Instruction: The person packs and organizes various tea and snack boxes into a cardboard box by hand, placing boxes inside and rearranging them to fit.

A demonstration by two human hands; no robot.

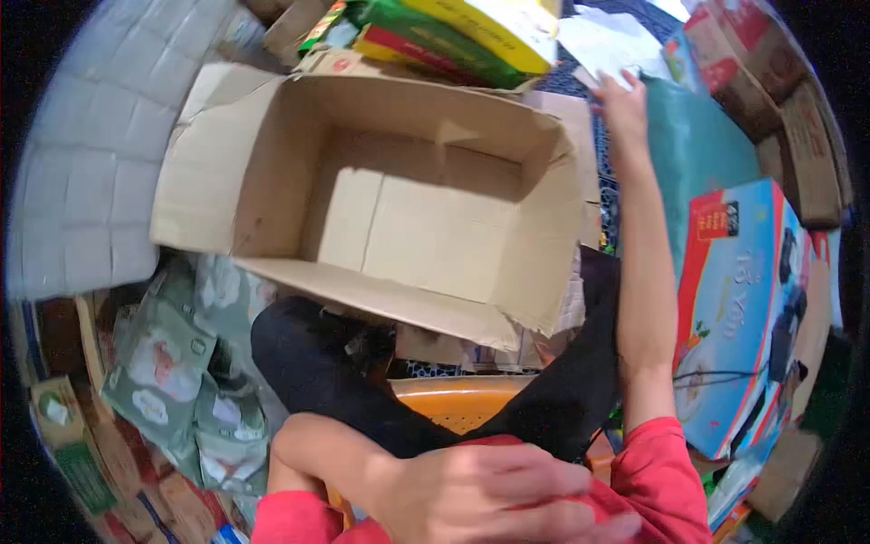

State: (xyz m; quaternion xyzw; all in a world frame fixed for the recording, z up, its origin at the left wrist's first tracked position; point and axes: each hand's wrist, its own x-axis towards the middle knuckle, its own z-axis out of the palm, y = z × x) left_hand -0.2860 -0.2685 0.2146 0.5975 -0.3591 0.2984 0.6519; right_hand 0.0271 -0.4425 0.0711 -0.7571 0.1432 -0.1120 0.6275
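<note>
My right hand [623,107] reaches to the upper right, its fingers apart at the lower edge of a white sheet of paper [612,41]. Whether the fingertips press on the paper cannot be made out. Low in front of my body is my left hand [494,494], slightly blurred, with fingers stretched to the right and nothing visible in them. Between my arms and the far packs stands an open cardboard box [408,304], its flaps spread and its inside bare. Beside my right hand lies a teal, smooth-covered bundle [693,150].
White wrapped packs [91,190] are stacked at left, above grey-green packets [168,363]. Yellow and green packs [453,36] sit behind the box. A blue and red carton [729,308] stands right of my arm, near brown cartons [811,150]. An orange plastic seat [453,399] shows between my legs.
</note>
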